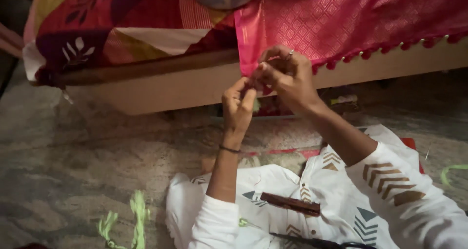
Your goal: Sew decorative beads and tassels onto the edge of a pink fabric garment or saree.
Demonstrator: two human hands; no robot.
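Both hands meet at the hanging edge of a pink cloth [341,19] draped over a wooden bed frame [195,85]. The left hand [238,107] and right hand [285,76] pinch a small red tassel [255,85] between closed fingertips. Below them lies a mottled stone floor [73,156], with green thread [136,219] down-left and scissors [321,241] on the white-clad lap.
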